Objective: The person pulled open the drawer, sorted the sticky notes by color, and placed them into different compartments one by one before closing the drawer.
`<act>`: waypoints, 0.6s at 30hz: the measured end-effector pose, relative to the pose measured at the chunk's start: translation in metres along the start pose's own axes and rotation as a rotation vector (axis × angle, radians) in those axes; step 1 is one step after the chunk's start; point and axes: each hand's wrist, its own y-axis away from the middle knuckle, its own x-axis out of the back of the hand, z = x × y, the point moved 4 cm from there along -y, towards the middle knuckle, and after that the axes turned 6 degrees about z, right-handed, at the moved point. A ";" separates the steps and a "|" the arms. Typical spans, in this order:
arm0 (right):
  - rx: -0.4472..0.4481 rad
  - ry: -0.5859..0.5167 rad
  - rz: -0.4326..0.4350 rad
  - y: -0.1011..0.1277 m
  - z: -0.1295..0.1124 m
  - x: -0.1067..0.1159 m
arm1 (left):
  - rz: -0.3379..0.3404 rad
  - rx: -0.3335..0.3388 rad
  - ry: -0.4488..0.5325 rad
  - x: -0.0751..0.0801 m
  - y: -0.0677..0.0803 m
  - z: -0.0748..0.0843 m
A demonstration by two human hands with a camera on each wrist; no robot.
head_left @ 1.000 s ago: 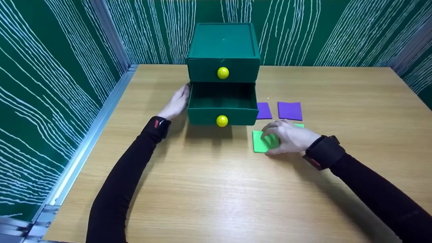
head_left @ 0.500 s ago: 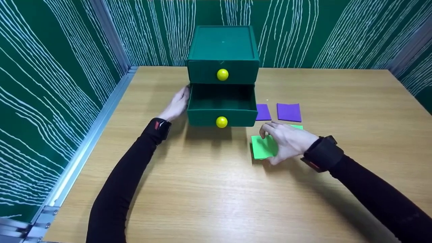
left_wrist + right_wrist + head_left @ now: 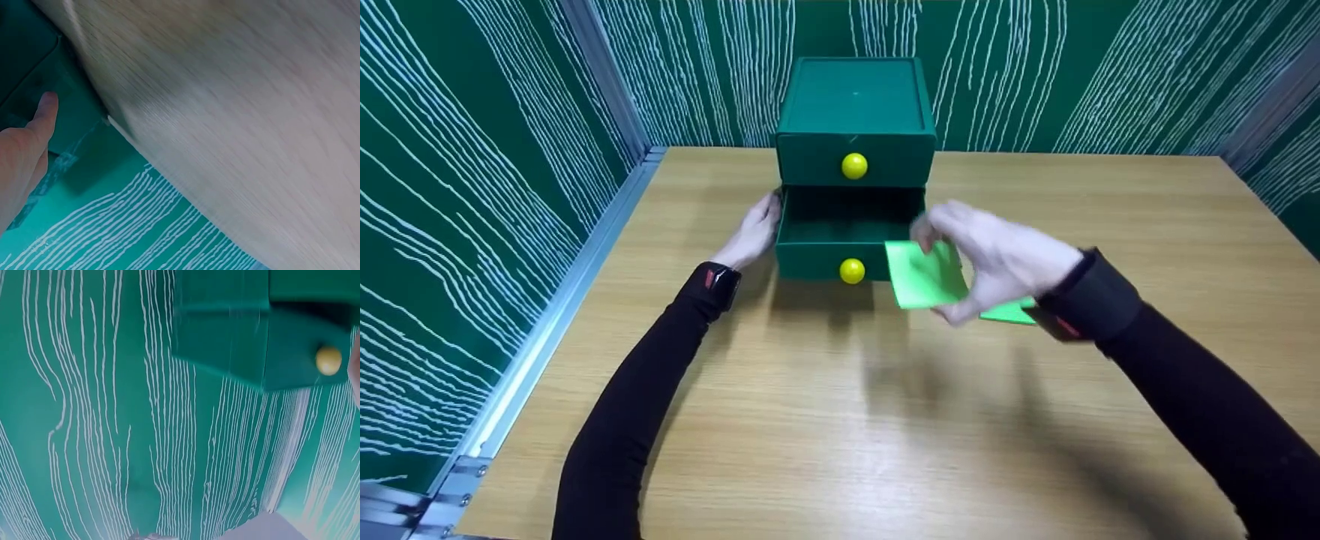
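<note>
A dark green two-drawer box [image 3: 855,112] stands at the back middle of the wooden table [image 3: 840,420]. Its lower drawer [image 3: 851,236] is pulled out, with a yellow knob [image 3: 852,271]; the upper drawer is closed, with a yellow knob [image 3: 854,166]. My left hand [image 3: 754,229] rests with straight fingers against the box's left side; the left wrist view shows the fingers [image 3: 42,115] on the green wall. My right hand [image 3: 997,259] pinches a light green square sheet [image 3: 924,275] and holds it in the air beside the drawer's front right corner.
A second light green sheet [image 3: 1009,313] lies on the table under my right wrist. Green walls with white streaks [image 3: 472,187] and a metal rail [image 3: 547,330] bound the table's left and back. The right wrist view shows the box [image 3: 270,332] and wall.
My right hand lifted the green sheet off the table and carried it up and left toward the open drawer. The purple sheets are now hidden behind that hand. The left hand stayed put.
</note>
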 end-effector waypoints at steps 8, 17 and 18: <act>-0.043 -0.001 0.006 -0.067 0.012 0.000 | 0.017 -0.005 0.024 0.001 -0.002 -0.005; -0.093 0.090 -0.039 -0.105 0.022 -0.017 | 0.029 -0.001 0.094 0.000 -0.003 -0.007; -0.087 0.100 -0.031 -0.107 0.022 -0.017 | 0.031 -0.002 0.105 0.000 -0.004 -0.007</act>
